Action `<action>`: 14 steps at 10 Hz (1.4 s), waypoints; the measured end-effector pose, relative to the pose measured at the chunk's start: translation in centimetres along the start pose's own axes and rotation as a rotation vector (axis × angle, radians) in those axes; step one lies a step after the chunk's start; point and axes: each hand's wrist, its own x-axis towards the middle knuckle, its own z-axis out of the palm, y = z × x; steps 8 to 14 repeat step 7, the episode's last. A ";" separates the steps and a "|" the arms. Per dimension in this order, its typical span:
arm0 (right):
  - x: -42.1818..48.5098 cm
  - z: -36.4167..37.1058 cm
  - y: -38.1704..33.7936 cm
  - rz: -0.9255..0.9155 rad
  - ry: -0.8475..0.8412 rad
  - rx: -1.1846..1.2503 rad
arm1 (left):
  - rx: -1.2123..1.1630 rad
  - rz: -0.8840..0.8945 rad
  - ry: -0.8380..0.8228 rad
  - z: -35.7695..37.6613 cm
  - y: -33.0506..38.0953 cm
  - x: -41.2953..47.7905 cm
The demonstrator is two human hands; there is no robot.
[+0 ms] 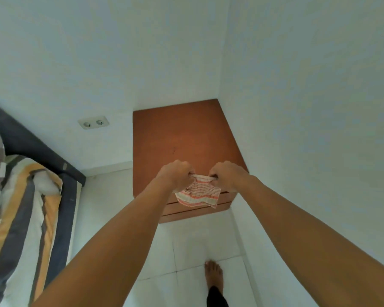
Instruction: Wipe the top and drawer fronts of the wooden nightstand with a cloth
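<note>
Lying to the left of the nightstand [182, 134], a bed [27, 207] carries a cover with yellow, grey and white stripes, and its dark frame runs toward the back wall [75, 63]. On this white wall, a little left of the nightstand, a double socket [93, 122] is fixed.

The left arm is bare and stretched forward. The left hand [175, 173] is above the front edge of the nightstand top, with its back turned up and its fingers curled under, and it grips the upper left corner of the cloth [200, 192].

The cloth hangs between the two hands, in front of the nightstand's front edge and before the upper drawer front; it does not lie on the top. It is small and white with thin orange-red stripes. Its upper edge is bunched where the hands hold it, and the lower part hangs loose.

The right hand [228, 175] is just beside the left one, knuckles up, fingers curled around the upper right corner of the cloth. The right arm is also bare and straight.

The nightstand top is plain reddish-brown wood, and the drawer fronts show below it as narrow bands. On the white tiled floor [186, 244] before the nightstand stands a bare foot [213, 275], toes toward it. The white side wall [308, 107] touches the nightstand's right side.
</note>
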 end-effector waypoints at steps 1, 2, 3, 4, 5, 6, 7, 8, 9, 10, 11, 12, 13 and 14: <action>4.5 -1.7 3.9 0.066 0.063 -0.022 | 0.012 -0.044 0.014 -0.9 1.5 6.4; 8.3 -3.4 7.1 0.128 0.220 -0.060 | 0.009 -0.059 0.123 -1.8 3.0 12.5; 11.0 -4.0 9.3 0.163 0.383 -0.068 | 0.028 -0.050 0.254 -2.0 4.0 16.9; 12.0 -2.1 11.1 0.186 0.345 -0.152 | 0.028 -0.032 0.263 0.1 4.5 19.0; 11.8 1.0 12.3 0.220 0.182 -0.151 | 0.026 -0.039 0.063 3.6 4.5 19.1; 10.9 3.1 12.2 0.241 0.098 -0.096 | 0.044 -0.092 -0.085 6.0 4.1 18.0; 10.6 4.7 12.0 0.229 0.130 -0.072 | 0.057 -0.123 -0.104 6.3 3.3 17.4; 10.6 4.7 12.0 0.229 0.130 -0.072 | 0.057 -0.123 -0.104 6.3 3.3 17.4; 10.6 4.7 12.0 0.229 0.130 -0.072 | 0.057 -0.123 -0.104 6.3 3.3 17.4; 10.6 4.7 12.0 0.229 0.130 -0.072 | 0.057 -0.123 -0.104 6.3 3.3 17.4; 10.6 4.7 12.0 0.229 0.130 -0.072 | 0.057 -0.123 -0.104 6.3 3.3 17.4; 10.6 4.7 12.0 0.229 0.130 -0.072 | 0.057 -0.123 -0.104 6.3 3.3 17.4; 10.6 4.7 12.0 0.229 0.130 -0.072 | 0.057 -0.123 -0.104 6.3 3.3 17.4; 10.6 4.7 12.0 0.229 0.130 -0.072 | 0.057 -0.123 -0.104 6.3 3.3 17.4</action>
